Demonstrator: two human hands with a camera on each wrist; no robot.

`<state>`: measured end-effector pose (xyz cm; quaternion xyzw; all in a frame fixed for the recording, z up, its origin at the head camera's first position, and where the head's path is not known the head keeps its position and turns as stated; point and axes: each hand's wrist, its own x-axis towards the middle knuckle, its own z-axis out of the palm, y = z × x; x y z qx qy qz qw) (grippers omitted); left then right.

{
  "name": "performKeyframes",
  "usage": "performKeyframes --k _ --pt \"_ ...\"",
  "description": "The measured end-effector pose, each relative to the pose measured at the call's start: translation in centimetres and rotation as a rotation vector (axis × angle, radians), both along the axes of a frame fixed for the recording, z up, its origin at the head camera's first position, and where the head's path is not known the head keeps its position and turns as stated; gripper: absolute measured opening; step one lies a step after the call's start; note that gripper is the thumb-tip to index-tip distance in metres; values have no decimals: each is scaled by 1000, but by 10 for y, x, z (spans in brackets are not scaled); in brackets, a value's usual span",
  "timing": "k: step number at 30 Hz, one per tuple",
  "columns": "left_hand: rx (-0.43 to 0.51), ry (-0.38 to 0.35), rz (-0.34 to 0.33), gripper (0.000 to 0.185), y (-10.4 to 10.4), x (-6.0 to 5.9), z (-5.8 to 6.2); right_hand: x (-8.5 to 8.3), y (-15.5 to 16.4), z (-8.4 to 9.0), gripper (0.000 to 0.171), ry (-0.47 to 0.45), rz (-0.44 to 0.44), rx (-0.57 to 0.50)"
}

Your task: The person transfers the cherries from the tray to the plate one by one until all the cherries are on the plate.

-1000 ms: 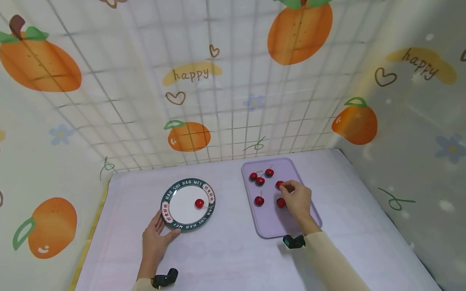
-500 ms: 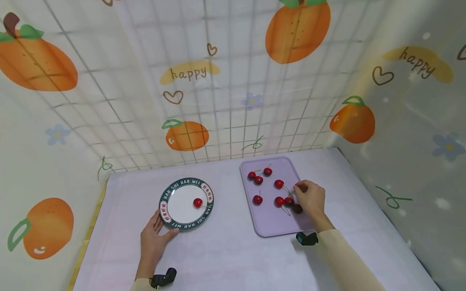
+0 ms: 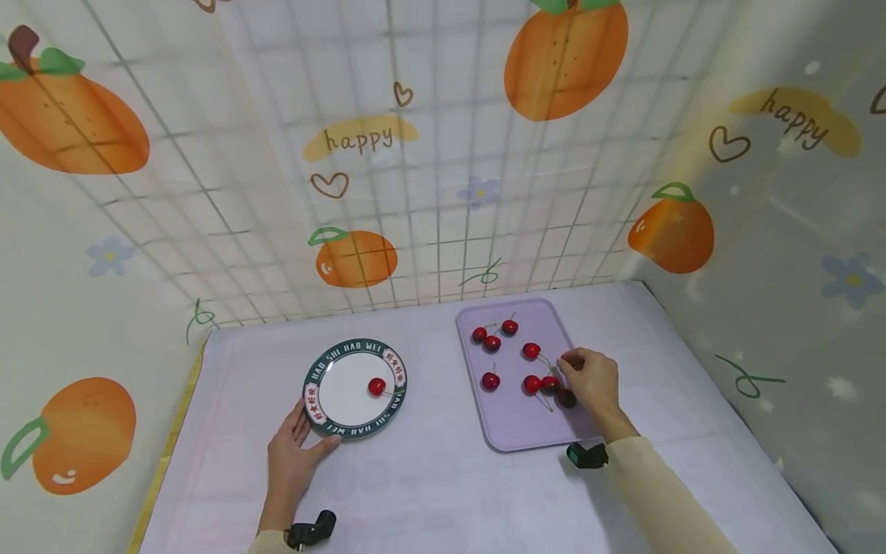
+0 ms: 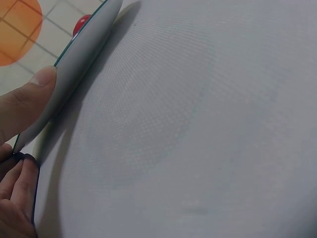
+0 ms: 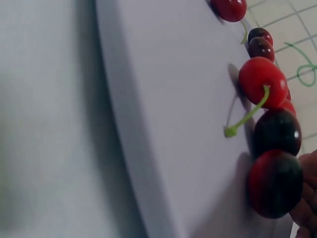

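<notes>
A round plate [image 3: 354,422] with a dark green lettered rim stands at left, one red cherry [image 3: 377,386] on it. My left hand [image 3: 292,455] grips its near-left edge, thumb and fingers spread along the rim; the left wrist view shows the thumb [image 4: 34,99] against the plate's side. At right, several cherries lie on a purple tray [image 3: 508,427]. My right hand [image 3: 594,383] is over the tray's right edge, thumb and forefinger pinching at the stem of a dark cherry [image 3: 550,385]. Another dark cherry [image 5: 275,183] sits beside that hand. The pinch itself is hidden in the right wrist view.
A pale cloth covers the table [image 3: 429,477], with a yellow strip [image 3: 169,454] along its left edge. Behind and at the sides hang curtains printed with oranges [image 3: 356,259]. Bare cloth lies between plate and tray.
My right hand has moved right, from over the tray's middle cherries to its right edge, uncovering the dark cherries; over the last half second it has hardly moved. My left hand stays on the plate.
</notes>
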<state>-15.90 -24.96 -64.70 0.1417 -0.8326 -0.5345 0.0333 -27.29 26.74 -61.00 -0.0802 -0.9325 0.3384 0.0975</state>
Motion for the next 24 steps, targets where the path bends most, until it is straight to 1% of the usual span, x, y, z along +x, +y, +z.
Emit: performKeyframes --k 12,18,24 --pt "18 15 -1 110 1 1 -1 -2 0 -4 19 -67 40 7" --pt "9 1 5 110 2 3 1 -2 1 -5 15 -54 65 7" --pt "4 3 7 110 2 1 0 0 1 -5 11 -30 72 15"
